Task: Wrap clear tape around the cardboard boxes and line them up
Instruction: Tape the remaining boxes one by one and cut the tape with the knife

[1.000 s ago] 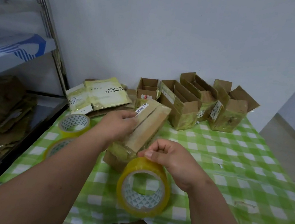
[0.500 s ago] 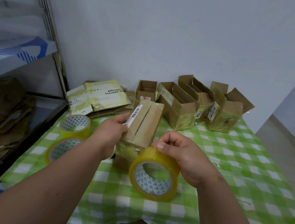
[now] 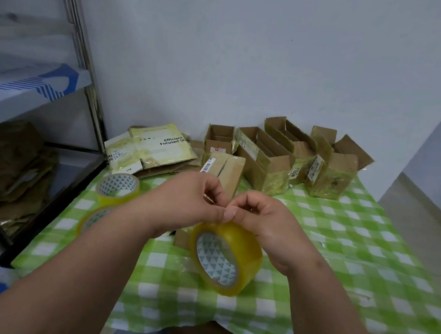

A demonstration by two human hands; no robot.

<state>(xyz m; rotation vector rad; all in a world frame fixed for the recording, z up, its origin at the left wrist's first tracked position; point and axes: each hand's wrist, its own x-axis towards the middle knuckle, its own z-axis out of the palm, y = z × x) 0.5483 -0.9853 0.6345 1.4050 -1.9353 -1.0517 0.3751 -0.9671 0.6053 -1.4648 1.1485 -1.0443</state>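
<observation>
A closed cardboard box (image 3: 227, 171) with a barcode label stands tilted on the green checked table (image 3: 345, 241), mostly hidden behind my hands. In front of it, my right hand (image 3: 270, 226) grips a yellowish roll of clear tape (image 3: 248, 245) from above, and the roll hangs just over the cloth. My left hand (image 3: 189, 202) meets the right one at the top of the roll. Its fingers are curled and its thumb pinches at the tape there. Whether a loose tape end is lifted cannot be seen.
Two spare tape rolls (image 3: 118, 188) (image 3: 93, 219) lie at the left edge. Several open cardboard boxes (image 3: 266, 163) (image 3: 332, 168) stand in a row along the back wall, with flattened packaging (image 3: 157, 146) to their left. A metal shelf unit (image 3: 55, 87) stands left of the table.
My left hand has let go of the box's side and come across to the top of the tape roll. The box has swung more upright behind the hands.
</observation>
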